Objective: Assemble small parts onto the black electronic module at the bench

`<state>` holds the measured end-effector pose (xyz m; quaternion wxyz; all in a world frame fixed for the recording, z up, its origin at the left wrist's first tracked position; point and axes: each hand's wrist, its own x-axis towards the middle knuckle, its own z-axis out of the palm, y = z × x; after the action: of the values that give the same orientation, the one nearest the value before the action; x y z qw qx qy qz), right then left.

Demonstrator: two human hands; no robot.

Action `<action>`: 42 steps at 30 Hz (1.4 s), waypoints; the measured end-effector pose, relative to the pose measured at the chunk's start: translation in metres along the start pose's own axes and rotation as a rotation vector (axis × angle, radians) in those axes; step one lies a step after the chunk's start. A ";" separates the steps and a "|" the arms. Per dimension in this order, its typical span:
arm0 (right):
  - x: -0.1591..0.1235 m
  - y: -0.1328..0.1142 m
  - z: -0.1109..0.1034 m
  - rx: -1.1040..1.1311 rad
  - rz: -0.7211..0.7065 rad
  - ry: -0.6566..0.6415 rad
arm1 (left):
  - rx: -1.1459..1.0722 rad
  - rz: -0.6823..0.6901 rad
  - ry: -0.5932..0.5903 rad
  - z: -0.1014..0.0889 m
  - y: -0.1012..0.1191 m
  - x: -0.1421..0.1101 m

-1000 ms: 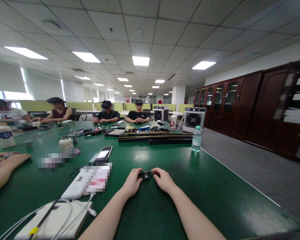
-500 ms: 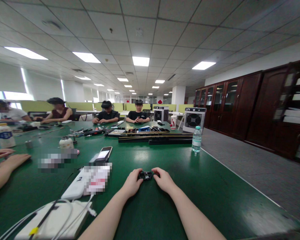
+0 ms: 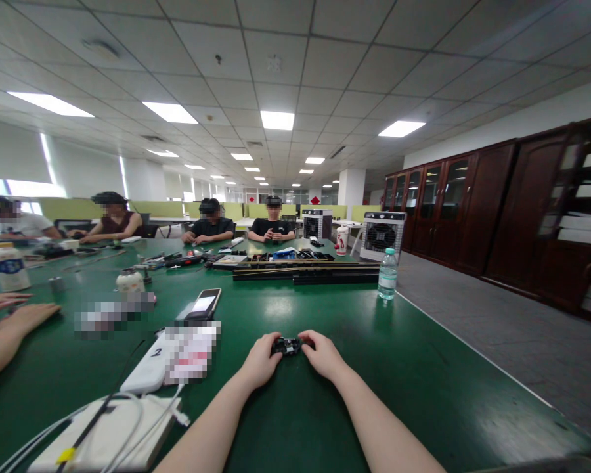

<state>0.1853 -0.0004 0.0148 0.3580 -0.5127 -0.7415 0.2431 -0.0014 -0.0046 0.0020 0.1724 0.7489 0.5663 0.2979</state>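
Table (image 3: pixel 414 387): green, and I have it filling the lower frame.
Cooler (image 3: pixel 384 238): right of centre, beyond the table's edge.
Left hand (image 3: pixel 262 361): lower centre, and I'm pinching the device (image 3: pixel 290 347) by its left end!
Right hand (image 3: pixel 324 356): apart from the left, fingertips at the device's right end; touching or not, I can't tell.
Device: small, black, lower centre, right between my hands.
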 end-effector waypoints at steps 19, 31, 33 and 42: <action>0.002 0.004 0.001 0.002 -0.025 0.002 | -0.010 -0.010 -0.004 -0.001 0.003 0.000; 0.001 0.004 0.001 -0.002 -0.009 -0.006 | -0.018 -0.003 0.002 -0.001 0.002 0.000; 0.001 0.003 0.000 -0.004 -0.013 -0.002 | -0.021 -0.007 0.003 -0.002 0.003 -0.001; -0.003 -0.009 0.000 -0.137 -0.069 0.044 | -0.013 0.005 0.004 -0.001 0.001 0.000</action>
<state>0.1812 -0.0065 0.0203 0.3465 -0.5156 -0.7655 0.1679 -0.0012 -0.0054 0.0030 0.1753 0.7487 0.5628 0.3034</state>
